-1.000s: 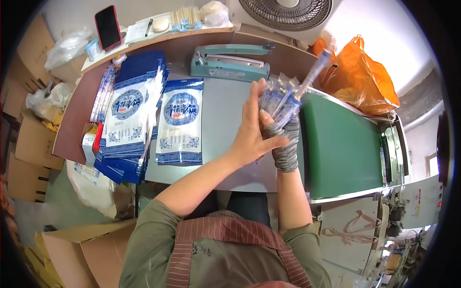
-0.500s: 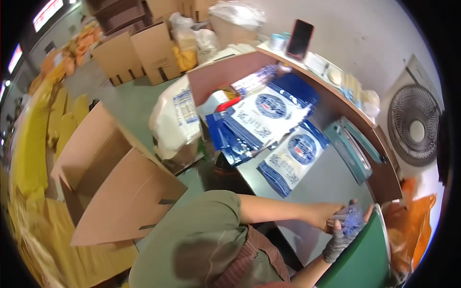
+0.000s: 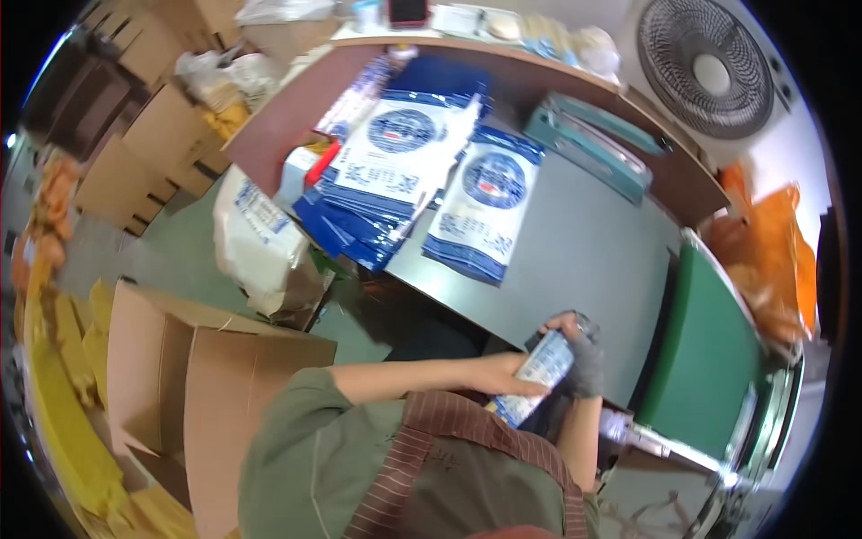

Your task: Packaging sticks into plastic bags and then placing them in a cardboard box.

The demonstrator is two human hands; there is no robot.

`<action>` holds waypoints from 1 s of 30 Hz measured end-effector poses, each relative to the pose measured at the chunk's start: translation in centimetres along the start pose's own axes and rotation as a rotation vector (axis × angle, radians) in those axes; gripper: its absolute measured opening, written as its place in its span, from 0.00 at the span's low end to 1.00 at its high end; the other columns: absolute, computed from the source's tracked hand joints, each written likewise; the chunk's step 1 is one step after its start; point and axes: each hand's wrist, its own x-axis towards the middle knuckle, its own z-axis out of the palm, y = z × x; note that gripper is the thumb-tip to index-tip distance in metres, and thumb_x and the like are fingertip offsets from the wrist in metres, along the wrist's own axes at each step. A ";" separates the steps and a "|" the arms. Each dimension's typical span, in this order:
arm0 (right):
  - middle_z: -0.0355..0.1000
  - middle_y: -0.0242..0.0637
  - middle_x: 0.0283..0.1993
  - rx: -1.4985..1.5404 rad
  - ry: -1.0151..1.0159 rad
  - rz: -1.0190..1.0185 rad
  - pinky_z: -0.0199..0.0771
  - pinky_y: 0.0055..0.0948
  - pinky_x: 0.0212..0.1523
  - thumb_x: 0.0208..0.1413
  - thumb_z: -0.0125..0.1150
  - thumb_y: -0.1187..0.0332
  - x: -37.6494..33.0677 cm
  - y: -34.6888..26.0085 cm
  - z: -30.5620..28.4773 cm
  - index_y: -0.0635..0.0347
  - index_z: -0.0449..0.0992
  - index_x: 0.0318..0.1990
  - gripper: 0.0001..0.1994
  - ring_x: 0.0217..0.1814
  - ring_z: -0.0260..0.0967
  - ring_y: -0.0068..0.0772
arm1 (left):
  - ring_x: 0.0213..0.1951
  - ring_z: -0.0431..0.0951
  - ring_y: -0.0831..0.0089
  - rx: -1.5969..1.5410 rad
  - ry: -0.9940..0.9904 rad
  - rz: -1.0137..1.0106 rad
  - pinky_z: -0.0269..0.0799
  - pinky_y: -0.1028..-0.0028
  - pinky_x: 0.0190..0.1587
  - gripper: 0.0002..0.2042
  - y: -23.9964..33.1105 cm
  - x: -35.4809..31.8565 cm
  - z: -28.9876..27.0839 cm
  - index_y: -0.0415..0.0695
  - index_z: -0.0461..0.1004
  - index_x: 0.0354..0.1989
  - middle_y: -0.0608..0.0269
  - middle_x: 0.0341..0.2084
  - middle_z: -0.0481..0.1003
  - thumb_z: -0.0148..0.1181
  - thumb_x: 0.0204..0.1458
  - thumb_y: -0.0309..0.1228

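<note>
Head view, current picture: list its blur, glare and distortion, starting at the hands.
Head view: left hand, right hand and the blue-and-white bundle look soft, fine detail smeared; head view: shiny highlights on the packet stack, pale sheen on the grey table; head view: fisheye bends the brown partition, and black fills the corners.

Moderate, diffuse light is cast over the tabletop [image 3: 593, 251]. Glare is reflected by the glossy bags [image 3: 395, 162]. Print on the held pack [image 3: 546, 361] is softened by blur. Straight edges are bowed; corners are blackened.
</note>
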 end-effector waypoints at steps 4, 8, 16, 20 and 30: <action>0.74 0.38 0.30 -0.172 0.059 -0.056 0.73 0.27 0.35 0.52 0.62 0.59 -0.5 0.7 0.3 0.64 0.74 0.30 0.14 0.31 0.71 0.28 | 0.44 0.74 0.58 0.983 0.538 0.364 0.70 0.65 0.50 0.16 7.8 -3.0 -7.7 0.39 0.71 0.47 0.51 0.41 0.73 0.60 0.52 0.33; 0.73 0.36 0.29 -0.026 0.034 -0.037 0.72 0.25 0.34 0.53 0.61 0.63 -0.8 1.3 0.7 0.61 0.72 0.31 0.10 0.31 0.70 0.25 | 0.53 0.67 0.57 1.637 0.474 0.276 0.67 0.64 0.53 0.23 10.3 -6.0 -14.6 0.41 0.69 0.49 0.57 0.50 0.68 0.65 0.40 0.24; 0.73 0.36 0.30 0.046 0.098 -0.006 0.73 0.26 0.32 0.52 0.61 0.63 -1.2 2.2 0.9 0.60 0.71 0.31 0.10 0.29 0.71 0.26 | 0.56 0.67 0.57 1.802 0.659 0.538 0.66 0.64 0.54 0.19 10.7 -5.1 -13.0 0.41 0.71 0.46 0.57 0.50 0.70 0.63 0.45 0.32; 0.72 0.37 0.30 0.055 0.149 -0.008 0.72 0.25 0.31 0.52 0.61 0.63 -1.6 2.2 0.7 0.60 0.71 0.31 0.10 0.29 0.70 0.26 | 0.58 0.64 0.48 1.622 1.015 0.205 0.62 0.60 0.59 0.24 14.2 -9.6 -19.7 0.36 0.68 0.52 0.46 0.55 0.66 0.62 0.48 0.35; 0.71 0.38 0.31 0.050 0.113 -0.009 0.71 0.25 0.33 0.53 0.62 0.63 -0.4 2.6 0.8 0.60 0.70 0.32 0.11 0.30 0.69 0.27 | 0.54 0.71 0.57 1.639 0.720 0.019 0.69 0.67 0.54 0.21 12.4 -16.7 -18.4 0.42 0.67 0.55 0.53 0.54 0.70 0.57 0.51 0.24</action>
